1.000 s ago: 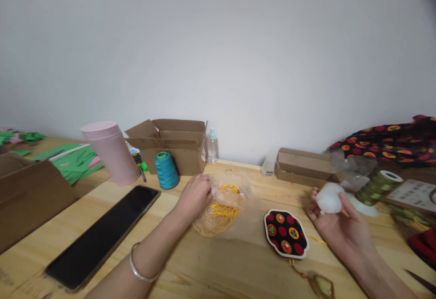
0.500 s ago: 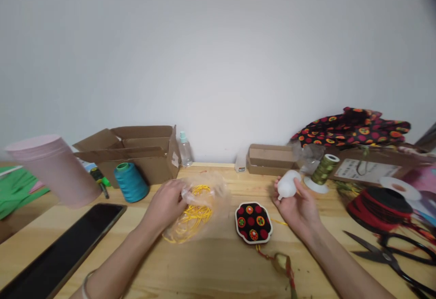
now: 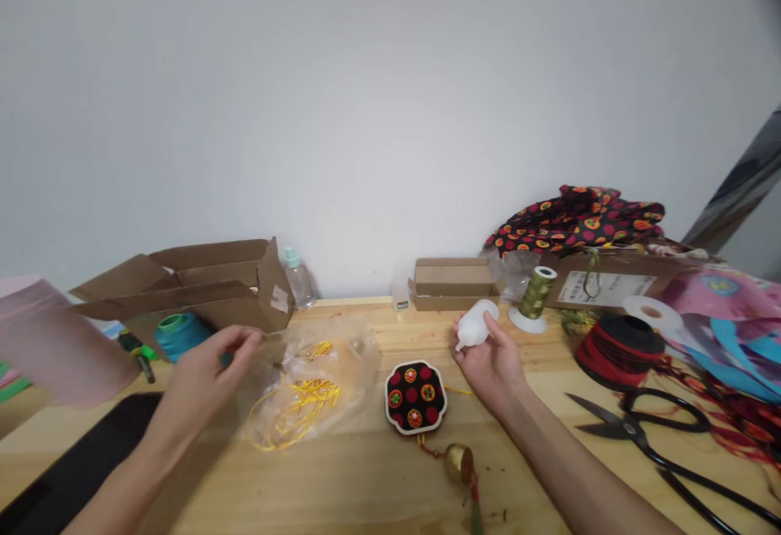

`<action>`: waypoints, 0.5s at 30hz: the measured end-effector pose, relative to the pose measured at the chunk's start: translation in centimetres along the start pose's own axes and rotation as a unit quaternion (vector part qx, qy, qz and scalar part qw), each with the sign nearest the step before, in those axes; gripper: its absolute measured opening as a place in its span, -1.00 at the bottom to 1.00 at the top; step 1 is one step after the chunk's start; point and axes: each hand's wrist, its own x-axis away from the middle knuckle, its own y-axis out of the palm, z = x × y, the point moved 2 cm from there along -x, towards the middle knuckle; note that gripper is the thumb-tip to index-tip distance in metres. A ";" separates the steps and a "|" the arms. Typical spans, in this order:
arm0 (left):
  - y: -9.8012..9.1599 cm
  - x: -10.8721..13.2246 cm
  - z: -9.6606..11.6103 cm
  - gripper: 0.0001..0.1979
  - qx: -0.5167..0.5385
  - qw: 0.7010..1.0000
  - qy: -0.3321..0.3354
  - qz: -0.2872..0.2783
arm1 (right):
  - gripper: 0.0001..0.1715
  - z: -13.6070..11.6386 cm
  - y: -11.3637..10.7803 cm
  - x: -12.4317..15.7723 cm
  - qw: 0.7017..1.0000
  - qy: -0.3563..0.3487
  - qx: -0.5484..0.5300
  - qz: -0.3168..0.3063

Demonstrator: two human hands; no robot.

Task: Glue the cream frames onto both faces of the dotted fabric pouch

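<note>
My left hand [image 3: 211,368] is closed in a pinch at the upper left edge of a clear plastic bag [image 3: 354,364]. Yellow cord [image 3: 305,401] lies bundled in and around this bag, partly seen through the film. In my right hand [image 3: 497,368] rests a small white squeeze bottle [image 3: 477,325], its nozzle pointing down and left. Between the hands a black, patterned, lobed ornament [image 3: 416,397] with a white border lies flat. From its lower edge a red cord runs to a gold bell [image 3: 459,463] and a tassel [image 3: 476,511].
Black scissors [image 3: 631,428] lie open at the right, below a red cord spool [image 3: 619,352]. A gold thread spool [image 3: 537,295] and small box [image 3: 455,283] stand behind. Leftward are an open carton [image 3: 213,283], teal thread cone [image 3: 180,338], pink cylinder [image 3: 54,340] and phone [image 3: 79,462].
My left hand has moved left, and the plastic bag with the yellow cord is spread wider. The right hand still holds the squeeze bottle. The view has turned slightly right.
</note>
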 end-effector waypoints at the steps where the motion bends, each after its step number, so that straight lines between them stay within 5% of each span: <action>1: -0.7 0.2 0.3 -0.74 0.016 1.000 -0.021 0.013 | -0.81 0.0 0.0 -0.1 1.000 0.001 -0.001 0.001; 5: -2.3 2.7 3.8 -0.78 0.116 0.993 -0.011 0.032 | -0.80 0.0 -0.1 -0.2 1.000 0.001 -0.003 0.003; 9: 0.1 5.6 7.5 -0.71 0.206 0.963 0.057 -0.165 | -0.83 0.0 -0.1 -0.2 1.000 0.001 -0.006 0.005; 11: 1.7 5.7 7.2 -0.71 0.164 0.967 0.046 -0.189 | -0.83 -0.1 -0.1 -0.1 1.000 0.004 -0.006 0.007; 15: 3.8 3.2 4.2 -0.68 0.023 0.987 0.041 -0.151 | -0.82 -0.1 -0.1 -0.1 1.000 0.003 -0.006 0.011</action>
